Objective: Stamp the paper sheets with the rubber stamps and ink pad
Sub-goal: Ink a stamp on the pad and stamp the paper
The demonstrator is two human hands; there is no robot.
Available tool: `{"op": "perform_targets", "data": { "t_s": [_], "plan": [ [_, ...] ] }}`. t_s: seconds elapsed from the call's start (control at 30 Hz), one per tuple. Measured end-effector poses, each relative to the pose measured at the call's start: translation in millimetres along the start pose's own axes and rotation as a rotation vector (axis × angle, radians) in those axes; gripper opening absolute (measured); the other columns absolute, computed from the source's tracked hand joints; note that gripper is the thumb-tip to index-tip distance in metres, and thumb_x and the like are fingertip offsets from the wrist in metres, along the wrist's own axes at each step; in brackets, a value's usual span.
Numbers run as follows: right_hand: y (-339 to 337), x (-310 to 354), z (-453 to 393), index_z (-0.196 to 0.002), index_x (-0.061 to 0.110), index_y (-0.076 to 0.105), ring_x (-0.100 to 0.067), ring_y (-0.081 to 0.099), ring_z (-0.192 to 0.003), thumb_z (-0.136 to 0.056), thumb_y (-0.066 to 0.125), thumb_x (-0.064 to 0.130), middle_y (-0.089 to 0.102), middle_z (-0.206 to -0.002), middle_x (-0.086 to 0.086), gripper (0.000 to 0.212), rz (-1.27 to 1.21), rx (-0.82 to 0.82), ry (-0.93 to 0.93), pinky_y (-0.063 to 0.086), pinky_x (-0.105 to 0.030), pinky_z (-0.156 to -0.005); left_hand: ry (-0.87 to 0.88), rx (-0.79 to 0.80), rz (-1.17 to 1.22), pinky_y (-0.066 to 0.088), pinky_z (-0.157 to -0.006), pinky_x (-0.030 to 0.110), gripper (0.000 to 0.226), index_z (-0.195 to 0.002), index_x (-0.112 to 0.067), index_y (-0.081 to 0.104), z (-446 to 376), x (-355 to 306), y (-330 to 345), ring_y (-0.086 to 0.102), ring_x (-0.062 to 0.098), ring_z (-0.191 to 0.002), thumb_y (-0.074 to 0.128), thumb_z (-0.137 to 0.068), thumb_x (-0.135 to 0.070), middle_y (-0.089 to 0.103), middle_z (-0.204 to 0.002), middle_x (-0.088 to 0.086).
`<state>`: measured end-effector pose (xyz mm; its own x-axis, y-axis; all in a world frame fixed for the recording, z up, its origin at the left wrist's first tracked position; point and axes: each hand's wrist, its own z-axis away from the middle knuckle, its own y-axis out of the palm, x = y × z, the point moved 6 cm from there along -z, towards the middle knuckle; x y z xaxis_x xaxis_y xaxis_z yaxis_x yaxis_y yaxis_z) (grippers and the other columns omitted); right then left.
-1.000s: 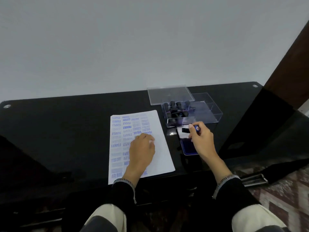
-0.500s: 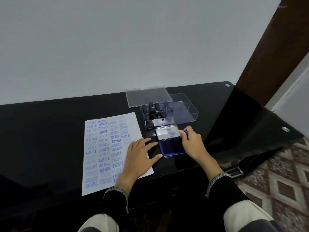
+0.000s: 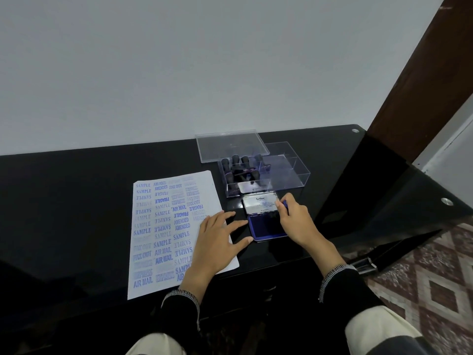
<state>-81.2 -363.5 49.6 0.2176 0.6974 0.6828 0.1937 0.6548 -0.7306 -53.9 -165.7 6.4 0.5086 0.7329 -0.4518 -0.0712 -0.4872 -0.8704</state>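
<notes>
My left hand (image 3: 216, 243) lies flat with fingers spread and straight, palm on the right edge of the paper sheet (image 3: 163, 231), fingertips reaching off it toward the ink pad (image 3: 266, 226), thumb tip just beside the pad's near left corner. The sheet is left of the ink pad on the black table (image 3: 76, 201) and is nearly covered with blue impressions: SAMPLE, AMENDED, FRAGILE, AIR MAIL, EXPRESS. Ink pad is open, blue pad face up, its metal lid (image 3: 259, 203) hinged back on the far side. My right hand (image 3: 298, 221) is at the pad's right edge, fingers curled and pinching a small blue stamp (image 3: 285, 206) at the lid's right end; whether the stamp face touches anything, I cannot tell. Just beyond the ink pad stands a clear plastic box (image 3: 294, 172) with dark-handled rubber stamps (image 3: 238, 167) grouped in its left part. Its clear cover (image 3: 230, 144) lies behind it.
</notes>
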Motion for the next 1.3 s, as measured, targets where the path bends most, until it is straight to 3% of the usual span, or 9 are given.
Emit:
{"op": "perform_targets", "data": {
  "t_s": [0.2,0.5,0.7,0.9,1.03,1.17,1.3],
  "plan": [
    [5,8,1,-0.091,0.016,0.038,-0.028,0.055,-0.065,-0.102,0.036,0.033,0.057,-0.071,-0.006,0.020,0.143,0.053,-0.048,0.044,-0.042,-0.060,-0.003,0.006,-0.005,0.004,-0.116,0.030,0.049,-0.131,-0.048,0.051,-1,-1,0,0.023,0.007,-0.138,0.045,-0.087,-0.068,0.037,-0.146,-0.015],
    [14,26,4,-0.095,0.017,0.032,-0.029,0.051,-0.064,-0.102,0.035,0.027,0.063,-0.084,-0.010,0.013,0.475,0.025,-0.139,0.032,-0.035,-0.055,-0.010,0.010,-0.012,0.006,-0.116,0.032,0.050,-0.132,-0.047,0.050,-1,0,1,0.023,0.007,-0.138,0.044,-0.087,-0.069,0.036,-0.147,-0.015],
    [13,18,4,-0.093,0.018,0.031,-0.025,0.045,-0.059,-0.102,0.036,0.027,0.050,-0.070,-0.001,0.014,0.323,0.011,-0.113,0.032,-0.035,-0.054,0.003,-0.003,-0.020,0.004,-0.115,0.029,0.064,-0.131,-0.047,0.051,-1,-1,1,0.025,0.007,-0.137,0.028,-0.079,-0.077,0.038,-0.145,-0.015],
    [16,20,4,-0.096,0.017,0.034,-0.029,0.049,-0.062,-0.102,0.034,0.027,0.055,-0.075,-0.005,0.012,0.397,-0.018,-0.119,0.035,-0.035,-0.055,-0.004,0.002,-0.021,0.004,-0.115,0.030,0.049,-0.131,-0.046,0.051,-1,-1,1,0.025,0.007,-0.138,0.045,-0.087,-0.067,0.037,-0.146,-0.014],
    [19,23,4,-0.099,0.015,0.036,-0.033,0.058,-0.066,-0.102,0.034,0.026,0.060,-0.077,-0.008,0.012,0.458,-0.029,-0.144,0.035,-0.035,-0.054,-0.003,0.008,-0.023,0.005,-0.116,0.031,0.050,-0.132,-0.047,0.050,-1,-2,1,0.025,0.007,-0.138,0.045,-0.087,-0.067,0.037,-0.146,-0.014],
    [17,18,3,-0.097,0.017,0.035,-0.029,0.051,-0.064,-0.102,0.035,0.027,0.056,-0.078,-0.005,0.011,0.360,-0.035,-0.100,0.036,-0.036,-0.056,-0.004,0.003,-0.018,0.005,-0.116,0.032,0.049,-0.131,-0.046,0.051,0,-2,1,0.025,0.007,-0.138,0.045,-0.087,-0.067,0.038,-0.146,-0.014],
    [19,18,8,-0.099,0.015,0.036,-0.029,0.056,-0.064,-0.102,0.035,0.027,0.055,-0.075,-0.002,0.012,0.384,-0.077,-0.119,0.035,-0.034,-0.054,-0.003,0.006,-0.023,0.005,-0.116,0.033,0.050,-0.131,-0.047,0.051,-1,-1,2,0.026,0.008,-0.138,0.044,-0.087,-0.068,0.038,-0.146,-0.014]
  ]
}}
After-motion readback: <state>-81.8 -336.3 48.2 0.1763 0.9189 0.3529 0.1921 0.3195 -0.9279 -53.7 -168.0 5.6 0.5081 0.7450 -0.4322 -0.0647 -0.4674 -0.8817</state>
